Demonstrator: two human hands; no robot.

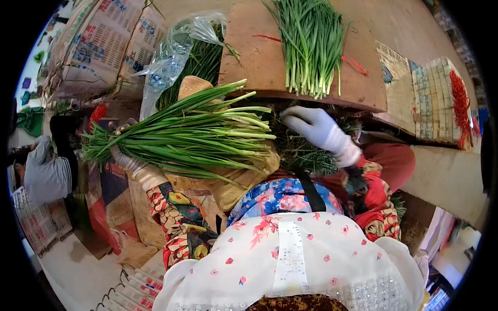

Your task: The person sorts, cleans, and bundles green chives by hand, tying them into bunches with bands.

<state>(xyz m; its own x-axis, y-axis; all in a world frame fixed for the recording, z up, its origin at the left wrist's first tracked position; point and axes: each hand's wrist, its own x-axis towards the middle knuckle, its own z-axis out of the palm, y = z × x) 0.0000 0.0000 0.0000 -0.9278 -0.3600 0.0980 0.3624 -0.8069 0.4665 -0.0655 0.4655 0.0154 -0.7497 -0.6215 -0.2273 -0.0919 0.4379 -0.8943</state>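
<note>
My left hand [122, 147], in a worn pale glove, is closed around the leafy end of a loose bunch of garlic chives [207, 132]. The green leaves fan out to the right, their pale stem ends towards my right hand [311, 126]. That hand wears a white glove and sits just right of the stem ends, fingers bent together; whether anything is between them is hidden. Another bunch of garlic chives [311, 49] lies on the brown board [249, 67] in front of me, a red tie [354, 65] showing beside it.
A clear plastic bag [179, 54] with more greens stands at the front left, beside stacked printed sacks [101, 46]. Red ties [459, 106] hang over a printed carton [433, 98] at right. Plant scraps [303, 155] lie below my right hand. Another person's sleeve [46, 179] shows at far left.
</note>
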